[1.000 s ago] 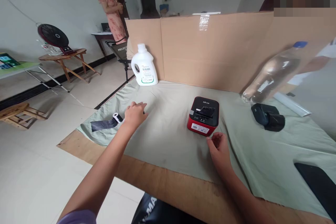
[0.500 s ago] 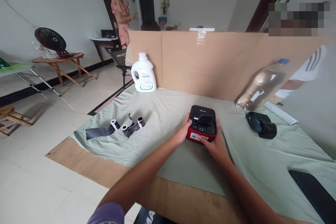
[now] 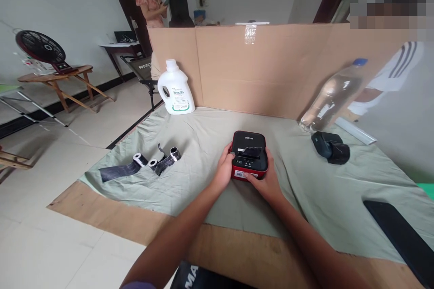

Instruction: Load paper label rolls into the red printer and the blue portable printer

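Plain-walled room, pale tiled floor (image 3: 50,230), dark skirting along the left wall (image 3: 68,4). Work table (image 3: 217,235): one, wooden, its near edge bare, the remainder under one wrinkled grey-green cloth (image 3: 203,131). Cardboard panel (image 3: 224,72): one, upright along the far side, with a strip of clear tape (image 3: 250,34) at its top.

Red-and-black machine (image 3: 249,141): one, at the middle of the cloth-covered area; whether it rests on the cloth or is slightly raised cannot be told. Hands: two, both clamped on the machine; left hand (image 3: 224,168) against its left side, right hand (image 3: 269,181) around its right side, thumb at the labelled front.

Spools (image 3: 153,163): three, in a group left of the machine, with dark film (image 3: 118,171) trailing from the leftmost. White jug (image 3: 176,92): one, upright before the panel. Clear bottle (image 3: 334,92): one, blue-capped, at the far right. Dark rounded article (image 3: 330,146): one, right of the machine. Clear roll (image 3: 356,130): one, just beyond it. Flat black slab (image 3: 396,230): one, near right.

Background: one fan (image 3: 40,47) on a wooden stand (image 3: 64,76); one folding chair (image 3: 142,67); two people, one standing in pink (image 3: 151,6), one with a white striped sleeve (image 3: 400,65).
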The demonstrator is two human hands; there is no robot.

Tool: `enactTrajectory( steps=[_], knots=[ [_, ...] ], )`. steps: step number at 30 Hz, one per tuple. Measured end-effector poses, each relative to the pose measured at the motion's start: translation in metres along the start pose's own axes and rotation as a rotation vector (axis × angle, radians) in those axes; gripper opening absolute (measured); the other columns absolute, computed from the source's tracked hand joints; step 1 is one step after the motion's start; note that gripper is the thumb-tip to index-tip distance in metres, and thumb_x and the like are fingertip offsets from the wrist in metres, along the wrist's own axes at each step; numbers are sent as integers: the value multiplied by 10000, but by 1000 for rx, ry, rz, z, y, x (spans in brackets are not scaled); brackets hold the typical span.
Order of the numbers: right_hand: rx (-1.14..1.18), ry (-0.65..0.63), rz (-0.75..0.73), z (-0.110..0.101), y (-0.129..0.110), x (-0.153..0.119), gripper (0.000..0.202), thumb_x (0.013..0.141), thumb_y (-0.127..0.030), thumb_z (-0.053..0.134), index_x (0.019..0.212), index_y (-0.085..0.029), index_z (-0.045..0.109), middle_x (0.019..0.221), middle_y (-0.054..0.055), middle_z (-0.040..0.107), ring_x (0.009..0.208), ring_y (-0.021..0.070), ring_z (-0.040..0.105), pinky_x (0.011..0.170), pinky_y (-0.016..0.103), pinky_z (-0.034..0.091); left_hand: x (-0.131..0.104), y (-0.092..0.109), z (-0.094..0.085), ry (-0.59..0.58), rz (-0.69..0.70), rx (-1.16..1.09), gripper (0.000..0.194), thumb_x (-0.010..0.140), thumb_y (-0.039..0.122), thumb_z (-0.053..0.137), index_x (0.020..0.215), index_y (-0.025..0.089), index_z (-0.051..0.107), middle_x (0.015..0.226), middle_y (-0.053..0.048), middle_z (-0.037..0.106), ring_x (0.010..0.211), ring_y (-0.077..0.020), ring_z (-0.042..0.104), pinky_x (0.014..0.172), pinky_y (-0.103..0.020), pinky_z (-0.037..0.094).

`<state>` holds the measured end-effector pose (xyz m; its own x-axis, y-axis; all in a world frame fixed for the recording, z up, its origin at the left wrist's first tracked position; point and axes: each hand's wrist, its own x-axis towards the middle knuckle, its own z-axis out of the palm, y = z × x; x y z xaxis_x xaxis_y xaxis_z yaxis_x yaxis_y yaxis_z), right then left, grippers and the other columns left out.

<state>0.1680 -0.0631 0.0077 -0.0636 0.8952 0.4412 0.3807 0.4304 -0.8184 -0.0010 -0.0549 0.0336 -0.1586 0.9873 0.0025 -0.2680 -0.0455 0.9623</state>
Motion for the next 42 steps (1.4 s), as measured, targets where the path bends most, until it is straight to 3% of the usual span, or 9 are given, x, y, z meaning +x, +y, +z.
enactTrajectory(
  steps=[4, 9, 13, 19, 24, 27, 34, 38, 42],
  knots=[
    [31, -59, -48, -10, 6, 3, 880, 792, -485, 753, 1514, -234, 316, 1526, 177, 429, 1369, 332, 484, 1108, 542, 446, 5, 6, -6, -1, -95, -45, 406, 731, 222, 545, 1136, 237, 549, 1104, -13, 692, 1042, -214, 635, 938, -340, 481],
    [96, -93, -85, -25, 6, 8, 518, 1007, -509, 426, 1474, -286, 410, 1656, 101, 289, 1493, 281, 340, 1161, 501, 386, 15, 6, -9, -40, -141, -127, 427, 662, 172, 537, 1080, 250, 502, 846, 44, 626, 758, -145, 581, 708, -250, 443],
    [95, -94, -17, -29, 2, 29, 596, 1010, -593, 365, 1529, -299, 378, 1639, 67, 348, 1502, 245, 335, 1192, 456, 356, 18, -8, -13, -61, -117, -210, 396, 697, 179, 577, 1079, 250, 504, 1059, 14, 666, 943, -167, 628, 839, -277, 486],
    [-14, -83, 190, -29, -14, 80, 652, 983, -609, 361, 1566, -318, 341, 1602, 43, 421, 1311, 242, 560, 1004, 413, 529, 15, -32, -19, -155, 40, -166, 381, 894, 374, 592, 1263, 279, 590, 1401, -28, 578, 1353, -236, 495, 1145, -373, 390],
    [-548, -152, 190, -32, -52, 98, 389, 916, -346, 507, 1188, -152, 707, 1090, 122, 756, 864, 244, 690, 819, 365, 534, 13, -31, -20, -174, 85, -80, 348, 950, 366, 520, 1275, 282, 612, 1390, -32, 580, 1364, -243, 486, 1176, -390, 365],
    [-801, -342, 93, -26, -66, 112, 303, 929, -279, 486, 931, -173, 769, 923, 99, 771, 878, 249, 688, 797, 325, 494, 13, -29, -20, -150, 95, -44, 346, 943, 338, 520, 1267, 280, 625, 1392, -34, 571, 1349, -241, 492, 1181, -382, 356],
    [-1049, -1051, -24, 13, -67, 151, 270, 803, -107, 571, 972, -150, 778, 931, 130, 770, 882, 264, 700, 702, 290, 455, 14, -25, -20, -144, 113, 9, 353, 916, 315, 522, 1245, 276, 642, 1372, -48, 539, 1339, -236, 487, 1185, -367, 347],
    [-1076, -1119, 55, 26, -66, 156, 208, 732, -100, 631, 893, -129, 759, 837, 131, 749, 765, 270, 687, 643, 305, 445, 13, -20, -21, -156, 110, 50, 356, 908, 305, 521, 1241, 268, 642, 1368, -56, 526, 1337, -236, 479, 1192, -363, 335],
    [-960, -948, 0, 3, -68, 146, 160, 762, -108, 622, 884, -165, 709, 953, 120, 743, 852, 262, 682, 716, 321, 481, 14, -18, -21, -169, 110, 39, 351, 905, 288, 531, 1236, 266, 644, 1366, -64, 513, 1350, -239, 470, 1203, -370, 325]
  ],
)
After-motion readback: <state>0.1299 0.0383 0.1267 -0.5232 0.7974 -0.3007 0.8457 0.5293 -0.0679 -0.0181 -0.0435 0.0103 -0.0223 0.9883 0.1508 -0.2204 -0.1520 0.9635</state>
